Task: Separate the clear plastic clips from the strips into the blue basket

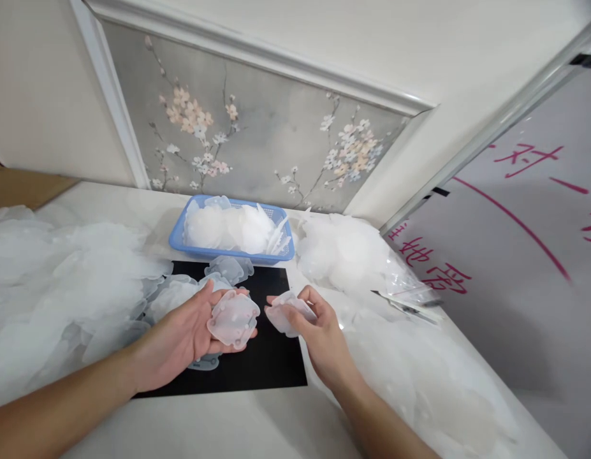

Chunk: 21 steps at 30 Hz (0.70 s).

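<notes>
My left hand [198, 333] is turned palm up over the black mat, its fingers under a thin, translucent plastic piece [234, 320] with a wavy edge and small round bumps. Between the thumb and fingers of my right hand [322, 331] is a similar frosted plastic piece [286, 313], tilted and apart from the left one. I cannot tell whether either hand holds one piece or a thin stack. More such pieces [229, 269] lie on the black mat [257, 375] behind and below my left hand.
A blue plastic basket [229, 256] full of the same pieces stands against the wall. Large heaps of pieces [60, 280] spread on the left and right [410, 376] of the white table [218, 427]. Tweezers-like metal tools [405, 306] lie at the right, near a whiteboard [525, 268].
</notes>
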Tool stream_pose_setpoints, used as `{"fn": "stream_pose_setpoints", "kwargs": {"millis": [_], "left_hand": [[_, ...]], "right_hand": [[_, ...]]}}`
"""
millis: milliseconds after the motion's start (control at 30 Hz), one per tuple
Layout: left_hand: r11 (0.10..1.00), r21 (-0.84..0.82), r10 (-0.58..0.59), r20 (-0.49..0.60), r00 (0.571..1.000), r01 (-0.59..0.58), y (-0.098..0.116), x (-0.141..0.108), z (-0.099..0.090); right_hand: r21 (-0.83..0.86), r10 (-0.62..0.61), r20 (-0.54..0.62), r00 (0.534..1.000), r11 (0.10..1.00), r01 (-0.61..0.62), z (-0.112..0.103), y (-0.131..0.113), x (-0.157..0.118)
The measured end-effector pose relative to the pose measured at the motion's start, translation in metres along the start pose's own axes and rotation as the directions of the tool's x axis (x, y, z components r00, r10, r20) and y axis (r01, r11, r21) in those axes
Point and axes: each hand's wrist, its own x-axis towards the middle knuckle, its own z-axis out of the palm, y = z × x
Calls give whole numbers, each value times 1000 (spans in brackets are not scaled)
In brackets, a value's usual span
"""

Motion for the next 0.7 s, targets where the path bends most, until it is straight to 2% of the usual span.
{"fn": "stream_pose_setpoints", "kwargs": {"millis": [133,267,433,567,700], "left_hand": [[1000,3,-17,18,1000,17,-1,0,1],[1000,12,-18,14,1000,18,-2,0,-1],[1000,20,-17,-15,1000,18,-2,0,-1],[1000,21,-18,-35,999,18,-1,0,0],[1000,15,-21,-28,999,22,0,0,0]], "right_hand": [[59,-85,-31,996,995,86,4,-2,-4],[236,22,17,1000,971,-26,4,-2,-2],[456,165,93,982,870,-190,3,-3,3],[492,214,132,968,833,-251,2,-3,4],[453,198,139,970,858,-240,1,-3,3]]}}
